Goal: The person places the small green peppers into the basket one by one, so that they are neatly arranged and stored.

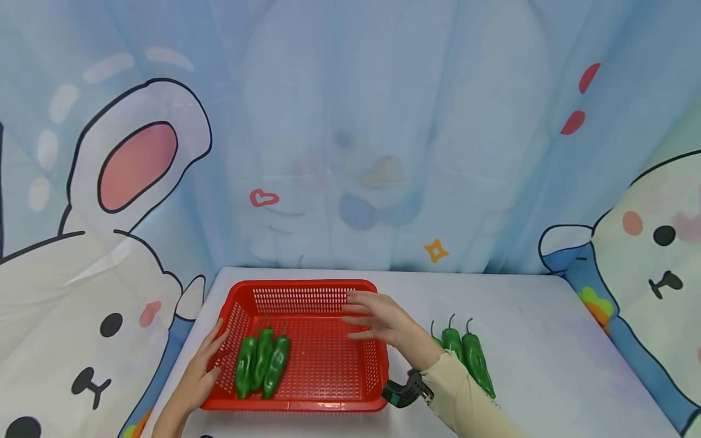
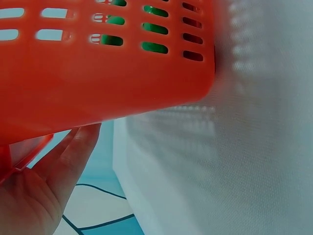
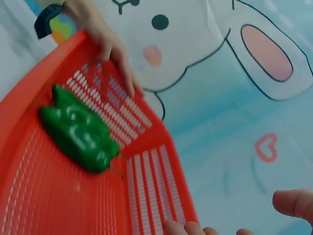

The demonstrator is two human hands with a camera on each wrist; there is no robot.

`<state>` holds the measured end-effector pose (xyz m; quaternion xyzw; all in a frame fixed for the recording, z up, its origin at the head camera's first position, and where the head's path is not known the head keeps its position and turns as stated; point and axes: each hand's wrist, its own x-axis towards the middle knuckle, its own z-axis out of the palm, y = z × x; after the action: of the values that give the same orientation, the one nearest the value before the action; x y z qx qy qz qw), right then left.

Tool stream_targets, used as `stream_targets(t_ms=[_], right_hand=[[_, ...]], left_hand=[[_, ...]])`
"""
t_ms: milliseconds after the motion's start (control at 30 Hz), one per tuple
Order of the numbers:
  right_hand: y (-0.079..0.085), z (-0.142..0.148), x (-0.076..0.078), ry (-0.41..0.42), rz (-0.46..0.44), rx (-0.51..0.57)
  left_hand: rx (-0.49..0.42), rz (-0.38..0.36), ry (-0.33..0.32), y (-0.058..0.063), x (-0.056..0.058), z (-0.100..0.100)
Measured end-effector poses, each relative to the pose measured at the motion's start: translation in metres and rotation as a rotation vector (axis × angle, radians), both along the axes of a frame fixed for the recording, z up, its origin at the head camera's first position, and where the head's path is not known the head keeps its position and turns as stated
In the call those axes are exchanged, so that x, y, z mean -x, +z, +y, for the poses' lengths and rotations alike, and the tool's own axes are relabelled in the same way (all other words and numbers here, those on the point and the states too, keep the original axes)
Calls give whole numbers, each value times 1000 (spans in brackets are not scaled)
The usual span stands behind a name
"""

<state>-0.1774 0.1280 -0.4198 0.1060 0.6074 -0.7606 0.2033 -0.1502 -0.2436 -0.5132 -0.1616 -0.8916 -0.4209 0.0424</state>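
A red plastic basket (image 1: 323,365) with slotted walls stands on the white table. Inside, along its left side, lie three green peppers (image 1: 276,365), their stems toward the back. My left hand (image 1: 198,372) rests at the basket's left rim, fingers straight along it; in the left wrist view the fingers (image 2: 80,147) touch the outside of the wall. Over the basket's right end hovers my right hand (image 1: 380,319), fingers spread and holding nothing. Only its fingertips and thumb (image 3: 293,203) show in the right wrist view.
More green peppers (image 1: 476,362) lie on the table (image 1: 537,359) right of the basket, partly hidden behind my right forearm. A dark watch-like band (image 1: 408,390) is on that wrist. Behind the table hangs a blue curtain (image 1: 350,121) with cartoon animals.
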Motion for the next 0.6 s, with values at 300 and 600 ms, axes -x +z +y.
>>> stream_targets(t_ms=[300,600], right_hand=[[-9,53,-16,-61,-13,-117],[-14,110,-34,-110,-32,-201]], left_hand=[[-10,-16,-3,-1,-1,0],[-14,-15,-11,1,0,0]])
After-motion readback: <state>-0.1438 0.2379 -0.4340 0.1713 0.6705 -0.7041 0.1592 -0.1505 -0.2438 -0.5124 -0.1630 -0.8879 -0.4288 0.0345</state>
